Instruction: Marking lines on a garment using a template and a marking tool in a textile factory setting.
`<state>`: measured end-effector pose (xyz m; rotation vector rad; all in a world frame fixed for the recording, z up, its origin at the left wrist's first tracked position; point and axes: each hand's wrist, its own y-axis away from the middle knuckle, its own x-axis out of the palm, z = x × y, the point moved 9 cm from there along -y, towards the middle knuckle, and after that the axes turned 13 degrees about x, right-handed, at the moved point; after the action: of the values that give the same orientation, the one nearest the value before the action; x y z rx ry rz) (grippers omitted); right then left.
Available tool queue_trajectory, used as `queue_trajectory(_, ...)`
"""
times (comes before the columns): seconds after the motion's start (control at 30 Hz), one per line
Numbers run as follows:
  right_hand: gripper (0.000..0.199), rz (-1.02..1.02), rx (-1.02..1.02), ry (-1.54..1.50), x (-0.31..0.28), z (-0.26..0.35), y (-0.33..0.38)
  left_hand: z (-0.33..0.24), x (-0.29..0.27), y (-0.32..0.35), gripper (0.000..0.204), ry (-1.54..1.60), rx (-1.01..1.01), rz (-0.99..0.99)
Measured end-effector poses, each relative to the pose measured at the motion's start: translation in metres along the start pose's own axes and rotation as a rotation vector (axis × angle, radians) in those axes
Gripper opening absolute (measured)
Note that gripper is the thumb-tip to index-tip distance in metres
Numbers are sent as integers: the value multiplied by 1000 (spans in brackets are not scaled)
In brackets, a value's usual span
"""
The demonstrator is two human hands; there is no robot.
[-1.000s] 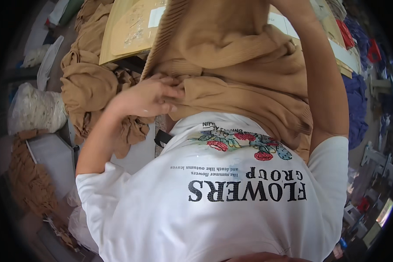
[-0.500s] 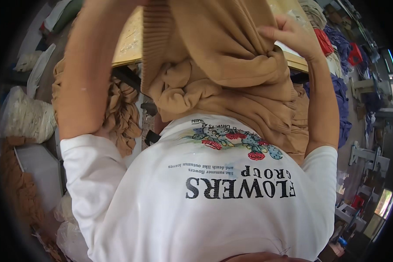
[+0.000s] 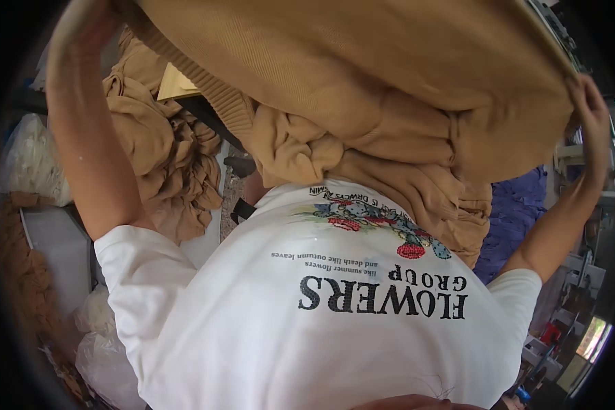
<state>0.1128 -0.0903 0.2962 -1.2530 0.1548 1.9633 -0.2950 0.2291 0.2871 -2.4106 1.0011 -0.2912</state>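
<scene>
A tan knit sweater (image 3: 362, 61) is stretched wide in front of me, with a ribbed band (image 3: 205, 89) running along its left edge. At the upper left, my left hand (image 3: 102, 20) grips one corner, partly cut off by the frame's top. Far to the right, my right hand (image 3: 590, 102) is closed on the opposite edge, fingers pinching the cloth. Below the raised cloth, a bunched tan part (image 3: 297, 143) and more folds (image 3: 417, 191) rest against my lap.
A heap of tan knit pieces (image 3: 150, 137) lies at the left, by a corner of a yellow table (image 3: 175, 83). Purple-blue cloth (image 3: 516, 219) is piled on the right. Clear plastic bags (image 3: 34, 164) with pale contents sit far left, near a grey-white panel (image 3: 58, 253).
My hands have moved apart, the left one leftward and the right one outward to the right. The sweater is now spread wide and covers most of the table.
</scene>
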Motion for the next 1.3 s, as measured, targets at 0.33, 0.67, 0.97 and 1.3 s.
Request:
queue_trajectory(0.33, 19, 289, 432, -790, 128, -133, 23, 205, -18, 133, 23, -144, -510, 2)
queue_trajectory(0.67, 26, 10, 464, -554, 218, -221, -31, 258, -16, 85, 19, -182, -629, -61)
queue_trajectory(0.97, 19, 78, 454, -264, 256, -207, -34, 297, -40, 67, 20, -572, -530, -87)
queue_trajectory(1.3, 22, 80, 530, -379, 260, -213, -29, 278, -40, 65, 18, -447, -504, -238)
